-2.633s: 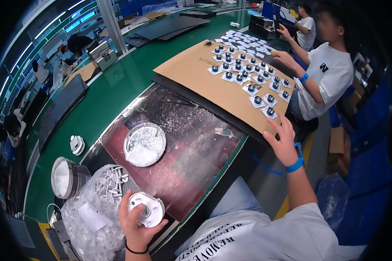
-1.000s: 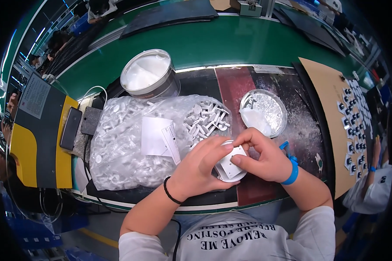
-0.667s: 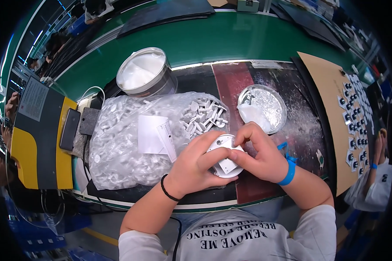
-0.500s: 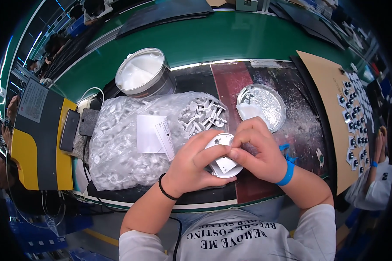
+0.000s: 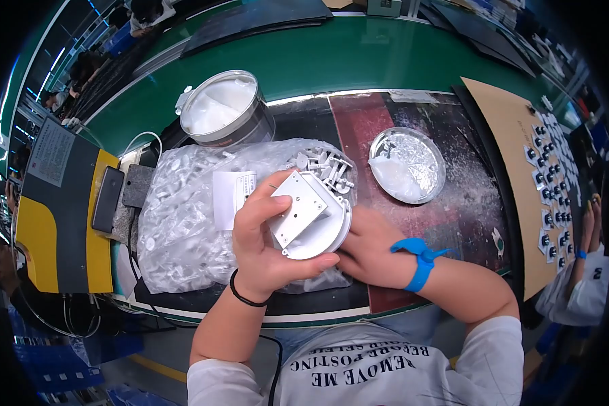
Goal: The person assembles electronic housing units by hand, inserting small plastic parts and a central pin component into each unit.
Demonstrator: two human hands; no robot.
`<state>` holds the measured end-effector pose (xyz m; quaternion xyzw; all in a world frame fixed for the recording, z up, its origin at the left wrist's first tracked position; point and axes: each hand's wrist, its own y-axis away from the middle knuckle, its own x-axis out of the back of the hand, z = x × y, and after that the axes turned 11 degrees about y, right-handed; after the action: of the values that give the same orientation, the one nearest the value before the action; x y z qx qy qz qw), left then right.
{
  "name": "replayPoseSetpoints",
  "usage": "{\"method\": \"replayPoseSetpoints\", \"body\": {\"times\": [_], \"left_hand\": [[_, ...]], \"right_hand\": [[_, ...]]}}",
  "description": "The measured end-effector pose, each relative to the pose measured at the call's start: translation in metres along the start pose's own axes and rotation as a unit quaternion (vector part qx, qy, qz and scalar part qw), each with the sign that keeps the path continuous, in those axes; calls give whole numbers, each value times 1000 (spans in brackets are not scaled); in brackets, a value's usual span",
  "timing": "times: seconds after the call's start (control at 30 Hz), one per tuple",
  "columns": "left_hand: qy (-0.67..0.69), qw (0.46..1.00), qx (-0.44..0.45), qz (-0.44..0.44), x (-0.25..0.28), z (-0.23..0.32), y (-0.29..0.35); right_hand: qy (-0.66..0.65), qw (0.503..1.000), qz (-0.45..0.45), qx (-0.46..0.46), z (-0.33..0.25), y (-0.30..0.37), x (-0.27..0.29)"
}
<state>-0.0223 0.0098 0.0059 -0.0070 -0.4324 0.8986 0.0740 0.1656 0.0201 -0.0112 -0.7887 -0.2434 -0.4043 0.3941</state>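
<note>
Hands met over the dark desk (image 5: 453,196): the left hand (image 5: 264,250) gripped a round white plastic housing (image 5: 314,216), tilted on edge with its square mounting plate facing up, just above a clear bag of small white parts (image 5: 189,216). The right hand (image 5: 369,250), curled, touched the housing's lower right rim from beneath; the left was the nearer, carrying hand. A shallow metal dish (image 5: 407,164) lay to the right, well apart.

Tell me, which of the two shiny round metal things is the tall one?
The tall one is the metal canister at the far left, beyond the plastic bag of white parts. The other, the flat metal dish, lies low on the dark mat to the right.
</note>
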Motion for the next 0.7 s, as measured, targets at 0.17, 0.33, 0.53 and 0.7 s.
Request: {"method": "replayPoseSetpoints", "body": {"times": [0.17,0.33,0.53,0.7], "left_hand": [[9,1000,17,6,-2,-2,5],[-17,999,49,2,-6,-4,9],[-27,998,55,10,-6,-6,10],[-35,997,63,-1,-9,-5,9]], "right_hand": [[-10,999,-8,33,4,-2,-26],[21,999,-17,-19,18,-1,-9],[32,998,42,-17,17,-3,4],[94,993,48,-47,18,-4,-1]]}}
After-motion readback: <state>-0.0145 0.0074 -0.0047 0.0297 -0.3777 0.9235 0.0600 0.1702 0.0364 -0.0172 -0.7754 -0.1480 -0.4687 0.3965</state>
